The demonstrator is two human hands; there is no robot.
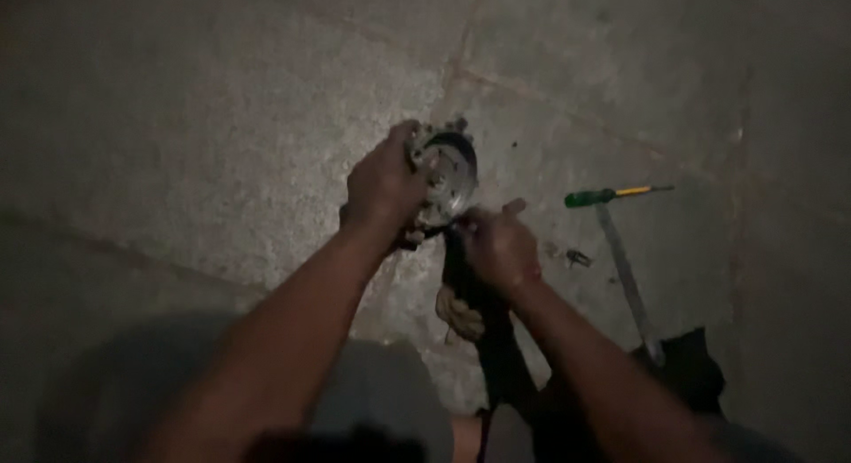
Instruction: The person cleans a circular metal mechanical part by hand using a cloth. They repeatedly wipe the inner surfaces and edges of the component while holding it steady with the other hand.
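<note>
**Round metal part held over a dim concrete floor**

No package, label or sign can be made out in the dim light. A round metal part (446,175), dark with a shiny central disc, is held above the concrete floor (195,117) near the middle of the view. It is gripped from its left side by the left hand (383,186), whose fingers are curled around the rim. The right hand (498,243) is closed just below and to the right of the part, pinched on something small at its lower edge; what is pinched cannot be told. A knotted piece of pale rope (459,314) is seen beneath the hands, partly hidden by the right forearm. To the right, well apart, a screwdriver with a green handle (612,195) is laid on the floor, with a long grey metal bar (628,281) just below it and a small dark piece (578,257) between bar and hand. A dark cloth (696,365) is seen at the bar's lower end.
</note>
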